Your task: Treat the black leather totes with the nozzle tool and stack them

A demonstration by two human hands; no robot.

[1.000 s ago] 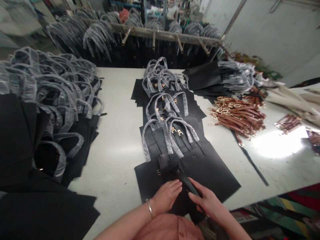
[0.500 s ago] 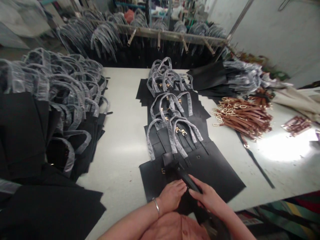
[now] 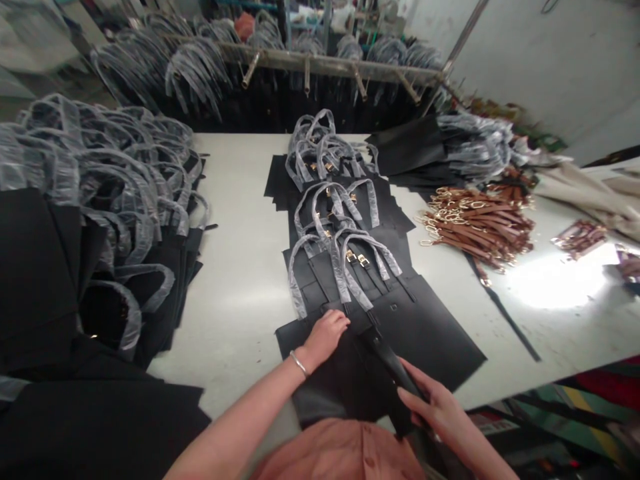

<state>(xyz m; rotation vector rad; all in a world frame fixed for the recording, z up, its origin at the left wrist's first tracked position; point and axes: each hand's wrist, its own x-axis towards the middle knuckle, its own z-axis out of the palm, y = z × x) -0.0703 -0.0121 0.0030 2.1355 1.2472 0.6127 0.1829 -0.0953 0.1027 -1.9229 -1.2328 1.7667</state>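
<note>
- The right hand (image 3: 437, 407) pinches a long, dark, strap-like black piece (image 3: 395, 363) between thumb and fingers; its near end is lost in shadow by the wrist.
- That black piece lies over a smooth black leather-like panel (image 3: 445, 333), in front of the person. From the right-hand grip its long axis slants forward and to the left, its far end pointing towards the clear-wrapped curved handles (image 3: 343, 267).
- The left hand (image 3: 324, 337) is nearer to that far end, just beside it on its left and apart from it; the right hand has the nearer stretch.
- The left hand is palm down with its fingers bent at the panel's far left part, just short of the handles' lower ends. Whether they pinch anything there cannot be told, as the fingertips hide it.
- The left forearm, with a silver bangle (image 3: 299, 364) at the wrist, reaches forward from the lower left, further out than the right hand.
- The right forearm comes in from the lower right, thumb on the piece's near side, index finger extended along its far side.
- Small gold buckles (image 3: 351, 257) lie between the handles, beyond both hands.
</note>
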